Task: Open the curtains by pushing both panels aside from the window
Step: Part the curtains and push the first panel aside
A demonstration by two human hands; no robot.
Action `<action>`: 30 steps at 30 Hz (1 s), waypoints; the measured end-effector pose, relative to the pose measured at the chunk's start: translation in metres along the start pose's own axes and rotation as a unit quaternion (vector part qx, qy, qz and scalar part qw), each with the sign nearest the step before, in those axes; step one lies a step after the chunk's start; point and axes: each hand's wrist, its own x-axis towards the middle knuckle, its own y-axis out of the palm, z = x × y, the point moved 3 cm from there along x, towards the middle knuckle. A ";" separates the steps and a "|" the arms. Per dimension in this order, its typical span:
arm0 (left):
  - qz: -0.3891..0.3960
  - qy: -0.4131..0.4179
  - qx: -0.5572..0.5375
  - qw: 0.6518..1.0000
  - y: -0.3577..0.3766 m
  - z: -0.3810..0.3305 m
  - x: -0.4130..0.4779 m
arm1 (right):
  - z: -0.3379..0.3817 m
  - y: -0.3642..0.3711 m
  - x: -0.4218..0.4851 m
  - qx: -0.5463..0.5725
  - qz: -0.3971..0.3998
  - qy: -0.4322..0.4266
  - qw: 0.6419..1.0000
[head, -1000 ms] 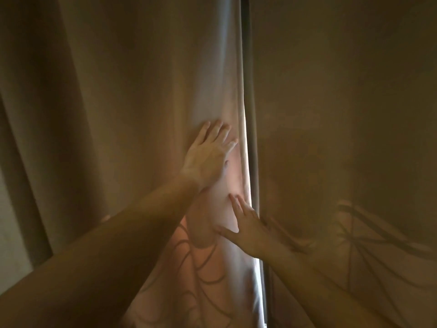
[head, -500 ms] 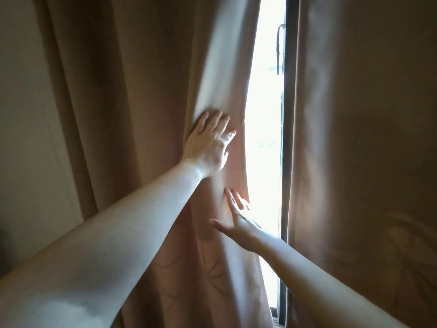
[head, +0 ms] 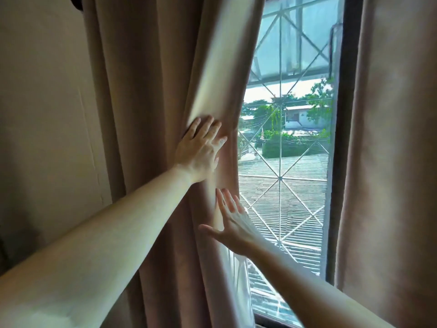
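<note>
The left curtain panel (head: 151,114), brown and gathered in folds, hangs left of the window (head: 290,138). My left hand (head: 201,150) lies flat against its inner edge with fingers spread, holding nothing. Lower down, my right hand (head: 233,223) is flat against the same edge, fingers extended upward. The right curtain panel (head: 390,162) hangs straight and untouched at the right, covering that side of the window. Between the panels a wide strip of glass with a white diamond grille shows rooftops and trees.
A beige wall (head: 42,138) lies left of the curtain. The dark window frame (head: 340,162) stands beside the right panel. A sheer white lining (head: 238,280) hangs behind the left panel's lower edge. The curtain rod end (head: 75,3) shows at top left.
The left panel has slid left under both hands, widening the gap from a thin slit to a broad strip of window. The right panel has stayed in place.
</note>
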 end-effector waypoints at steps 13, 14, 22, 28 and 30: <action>0.018 -0.010 0.024 1.000 0.054 0.092 -0.035 | 0.060 0.054 0.074 -0.023 0.019 -0.041 0.999; 0.019 -0.012 0.028 0.999 0.057 0.099 -0.039 | 0.065 0.059 0.079 -0.021 0.021 -0.044 0.999; 0.034 -0.019 0.038 0.998 0.081 0.155 -0.068 | 0.110 0.093 0.118 0.005 0.034 -0.072 0.997; 0.038 -0.025 0.049 0.998 0.097 0.194 -0.088 | 0.142 0.121 0.148 0.018 0.030 -0.082 0.996; 0.038 -0.026 0.051 0.998 0.103 0.206 -0.093 | 0.150 0.130 0.158 0.018 0.033 -0.085 0.996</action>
